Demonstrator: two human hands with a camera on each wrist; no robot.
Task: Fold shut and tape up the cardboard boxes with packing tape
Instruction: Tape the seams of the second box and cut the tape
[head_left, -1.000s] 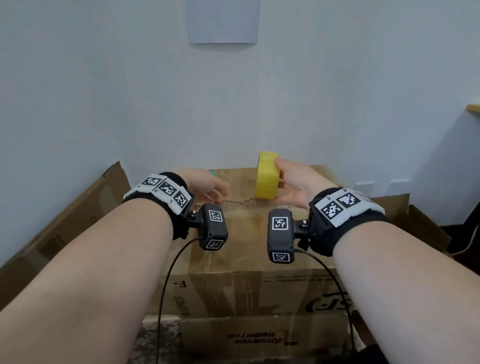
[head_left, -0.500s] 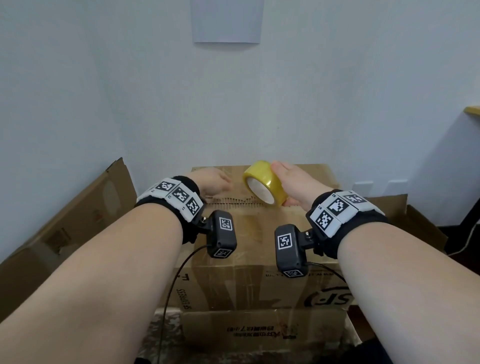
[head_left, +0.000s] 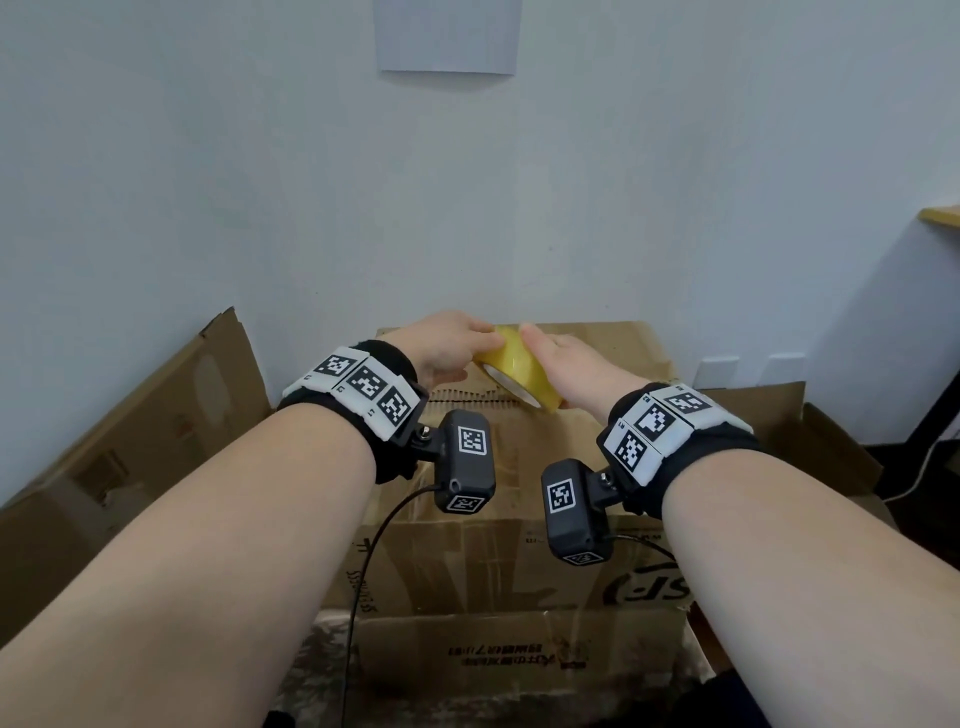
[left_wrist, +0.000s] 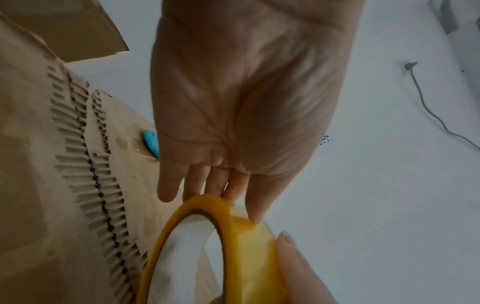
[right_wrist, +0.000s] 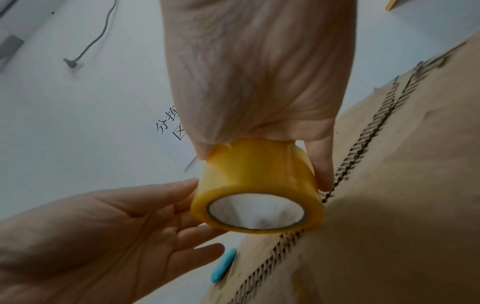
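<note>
A brown cardboard box (head_left: 519, 556) stands before me with its top flaps folded down, and a torn corrugated seam (head_left: 467, 402) runs across the top. My right hand (head_left: 550, 364) grips a roll of yellow packing tape (head_left: 519, 371) just above that seam, thumb on one side (right_wrist: 205, 152) and fingers on the other (right_wrist: 323, 166). The roll (right_wrist: 257, 185) is tilted, its white core facing me. My left hand (head_left: 467, 348) reaches in from the left with straight fingers (right_wrist: 166, 205). Its thumb tip (left_wrist: 255, 216) touches the roll's outer face (left_wrist: 246, 257).
A small blue object (right_wrist: 224, 265) lies on the box top near the wall. A flattened cardboard sheet (head_left: 130, 441) leans at the left, and another open carton (head_left: 779, 415) sits at the right. A white wall with a paper sheet (head_left: 449, 36) stands close behind.
My right hand has tipped the roll from standing on edge to slanted and brought it leftward. My left hand has left the box top and now touches the roll.
</note>
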